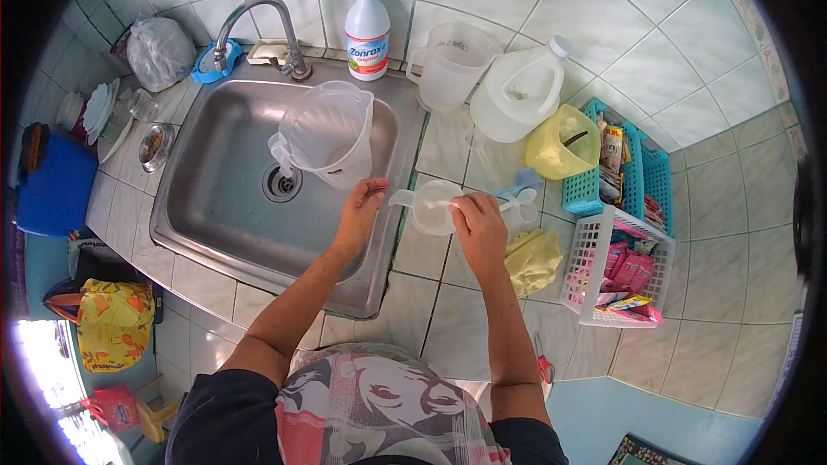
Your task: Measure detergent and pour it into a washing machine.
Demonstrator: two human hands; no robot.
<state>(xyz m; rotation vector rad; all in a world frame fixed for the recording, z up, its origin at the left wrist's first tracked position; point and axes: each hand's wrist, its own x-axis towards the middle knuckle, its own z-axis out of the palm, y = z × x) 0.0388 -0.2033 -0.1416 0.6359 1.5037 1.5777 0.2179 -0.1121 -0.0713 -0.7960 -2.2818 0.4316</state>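
My left hand (359, 216) is over the right side of the steel sink, empty, with its fingers loosely curved. Just beyond it, a large clear plastic pitcher (329, 129) stands in the sink. My right hand (479, 232) pinches a small white item (454, 204) over a translucent plastic measuring cup (429, 216); what the item is cannot be made out. The cup rests on the tiled counter, its handle towards my left hand. White plastic measuring spoons (526, 205) and a blue scoop (526, 179) lie beyond my right hand, with a crumpled yellow cloth (533, 261) beside its wrist.
Along the back stand a Zonrox bottle (368, 35), a frosted pitcher (452, 68) and a white jug (517, 100). A yellow container (563, 145), teal basket (581, 190) and white basket (585, 271) of sachets line the right. The faucet (291, 32) arches over the sink. Red-handled scissors (546, 369) lie near the front edge.
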